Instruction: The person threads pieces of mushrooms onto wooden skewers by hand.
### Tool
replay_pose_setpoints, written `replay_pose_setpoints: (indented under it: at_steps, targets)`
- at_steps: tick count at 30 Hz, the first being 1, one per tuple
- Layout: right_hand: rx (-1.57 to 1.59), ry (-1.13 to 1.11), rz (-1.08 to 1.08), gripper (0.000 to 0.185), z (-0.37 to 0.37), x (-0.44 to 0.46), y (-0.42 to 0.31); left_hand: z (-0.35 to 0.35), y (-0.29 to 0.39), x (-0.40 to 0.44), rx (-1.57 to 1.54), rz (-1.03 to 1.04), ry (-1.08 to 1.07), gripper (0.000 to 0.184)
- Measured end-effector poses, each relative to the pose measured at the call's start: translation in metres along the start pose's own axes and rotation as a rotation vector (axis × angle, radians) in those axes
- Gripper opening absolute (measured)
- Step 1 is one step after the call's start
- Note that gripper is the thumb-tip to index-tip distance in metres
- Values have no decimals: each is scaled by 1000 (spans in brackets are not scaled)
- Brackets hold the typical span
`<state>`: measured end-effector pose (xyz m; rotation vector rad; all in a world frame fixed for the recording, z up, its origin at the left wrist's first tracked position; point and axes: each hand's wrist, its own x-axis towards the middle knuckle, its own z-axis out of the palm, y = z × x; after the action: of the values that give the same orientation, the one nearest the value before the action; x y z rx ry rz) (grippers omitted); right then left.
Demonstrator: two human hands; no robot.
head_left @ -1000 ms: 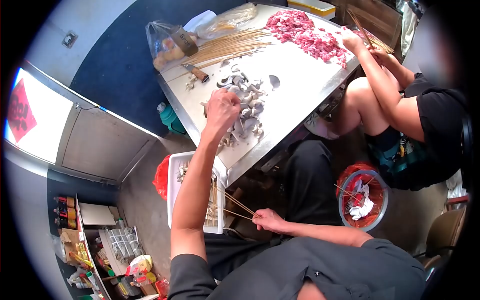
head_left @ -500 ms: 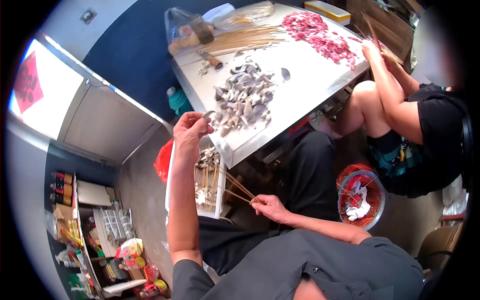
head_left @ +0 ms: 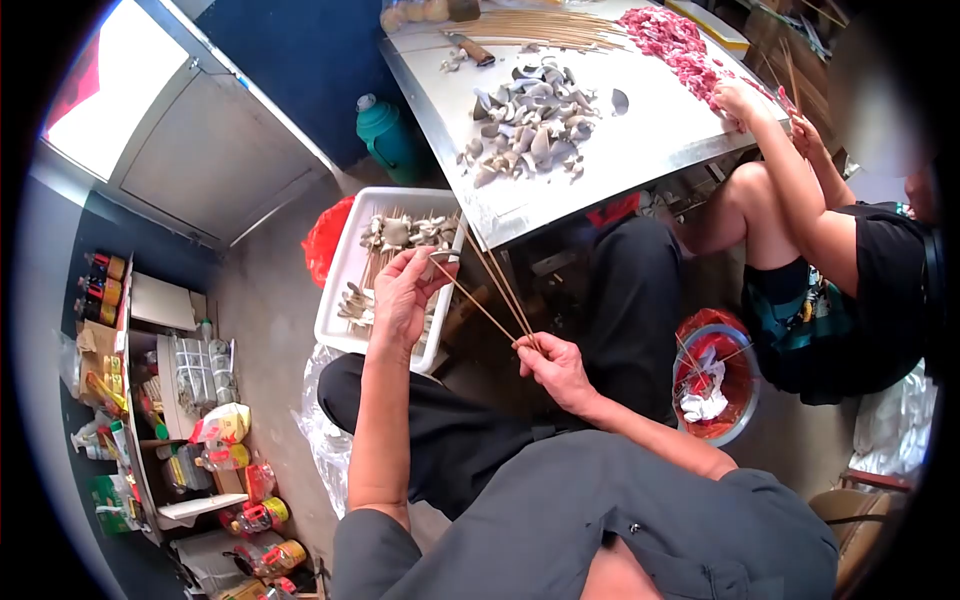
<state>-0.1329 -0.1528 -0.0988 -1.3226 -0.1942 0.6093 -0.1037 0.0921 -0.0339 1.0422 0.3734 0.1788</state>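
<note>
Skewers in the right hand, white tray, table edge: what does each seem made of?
Skewers: probably bamboo or other wood, with an uncoated look; thin, straight and tan.
Tray: likely plastic, smooth; evenly white with rounded corners.
Table edge: seemingly metal; a grey strip with a dull sheen.

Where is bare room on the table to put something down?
On the table, between the mushroom pieces and the raw meat, and at the corner nearest the white tray. The far side is crowded with bamboo skewers and a knife.
</note>
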Motion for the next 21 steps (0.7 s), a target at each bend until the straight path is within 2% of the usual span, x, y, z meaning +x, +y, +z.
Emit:
replay_pose_setpoints:
  at_steps: [11, 18, 21]
  targets:
    - [-12, 19, 39, 13, 14, -11, 9, -12, -7, -21, -233, 99, -14, 14]
    - [-14, 25, 36, 13, 13, -15, 11, -9, -10, -26, -139, 165, -3, 11]
    - [2, 23, 40, 13, 12, -15, 14, -6, -15, -25, -70, 274, 44, 11]
